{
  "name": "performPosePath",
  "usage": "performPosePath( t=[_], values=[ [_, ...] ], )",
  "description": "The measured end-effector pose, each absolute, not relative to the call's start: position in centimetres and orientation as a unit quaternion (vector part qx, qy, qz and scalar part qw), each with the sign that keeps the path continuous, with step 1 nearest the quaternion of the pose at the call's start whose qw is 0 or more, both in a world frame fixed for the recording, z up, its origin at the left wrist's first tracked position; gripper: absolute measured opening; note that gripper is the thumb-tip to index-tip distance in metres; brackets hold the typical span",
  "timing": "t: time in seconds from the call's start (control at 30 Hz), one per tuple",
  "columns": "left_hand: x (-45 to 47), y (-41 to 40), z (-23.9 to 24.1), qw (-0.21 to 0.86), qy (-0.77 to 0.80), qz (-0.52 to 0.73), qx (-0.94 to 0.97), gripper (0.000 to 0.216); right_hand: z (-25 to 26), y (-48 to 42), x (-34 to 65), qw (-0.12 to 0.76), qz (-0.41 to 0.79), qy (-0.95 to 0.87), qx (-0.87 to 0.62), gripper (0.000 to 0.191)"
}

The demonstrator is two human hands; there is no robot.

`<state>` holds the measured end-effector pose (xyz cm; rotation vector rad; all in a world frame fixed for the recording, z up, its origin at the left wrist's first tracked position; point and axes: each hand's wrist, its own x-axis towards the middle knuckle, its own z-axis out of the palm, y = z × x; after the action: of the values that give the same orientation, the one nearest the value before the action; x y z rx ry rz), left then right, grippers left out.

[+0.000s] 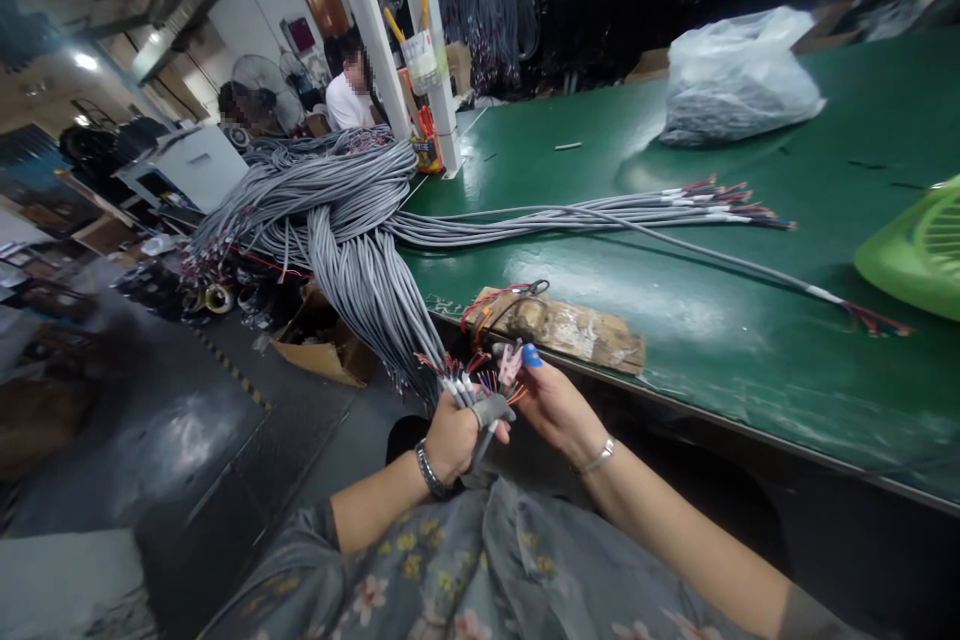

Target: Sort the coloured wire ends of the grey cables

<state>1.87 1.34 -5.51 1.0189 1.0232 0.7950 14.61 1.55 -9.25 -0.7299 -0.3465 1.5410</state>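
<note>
My left hand (455, 438) is closed around several grey cables (459, 388), whose stripped ends fan out in thin coloured wires (491, 382). A grey cover sits on its thumb. Close on the right, my right hand (559, 408) is raised with bent fingers beside those wires, a blue cover (532, 355) on one fingertip. At its fingertips is a pale pink piece (511, 365), too small to name. To the left, a thick bundle of grey cables (375, 285) hangs over the table edge.
On the green table (742, 320) lie a worn wooden block (585, 328) with wires, a row of grey cables (570, 218) with bared ends, a white plastic bag (739, 80) and a green basket (919, 255). A cardboard box (322, 340) stands below. A person (349, 100) sits beyond.
</note>
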Motion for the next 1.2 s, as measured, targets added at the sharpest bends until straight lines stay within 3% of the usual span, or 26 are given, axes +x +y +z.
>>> performPosePath(
  t=[0.43,0.6,0.8,1.2],
  values=[
    [1.4,1.2,-6.3,0.663,0.469,0.337,0.476,0.036,-8.7,1.5,14.4,0.644,0.676,-0.127,-0.335,0.030],
    [0.7,0.9,-6.0,0.674,0.451,0.345,0.474,0.038,-9.1,1.4,14.8,0.634,0.684,-0.141,-0.334,0.036],
    [0.3,0.9,-6.4,0.663,0.450,0.342,0.491,0.045,-8.4,-0.5,15.2,0.547,0.722,-0.253,-0.340,0.048],
    [-0.3,0.9,-7.3,0.599,0.449,0.295,0.593,0.043,-6.9,-1.8,13.8,0.536,0.667,-0.327,-0.400,0.036]
  ],
)
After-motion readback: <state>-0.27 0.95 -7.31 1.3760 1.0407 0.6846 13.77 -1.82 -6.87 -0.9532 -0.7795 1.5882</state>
